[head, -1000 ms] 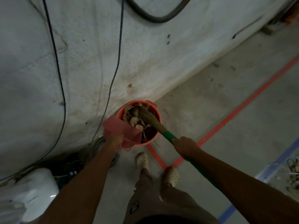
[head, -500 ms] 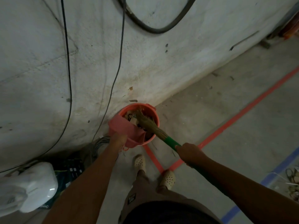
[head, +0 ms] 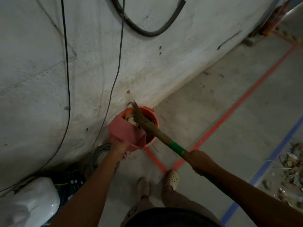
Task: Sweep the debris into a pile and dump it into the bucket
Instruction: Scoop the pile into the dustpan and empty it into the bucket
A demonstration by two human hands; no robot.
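Bristles (head: 144, 123) now reach past bucket rim (head: 147, 108), left hand (head: 119, 149) grips tipped dustpan (head: 126, 133), right hand (head: 199, 161) grips broom handle (head: 176, 147); dump looks nearly done.

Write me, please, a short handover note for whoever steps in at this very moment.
Left hand: grips the pink dustpan, tipped over the near rim of the orange bucket.
Right hand: grips the broom by its green handle; the bristles lie across the bucket mouth.
Bucket: on the floor against the wall, debris inside.
Done: a pan-load looks dumped.
Left: more scraps lie at far right, beyond the blue tape line; they probably need sweeping and dumping.
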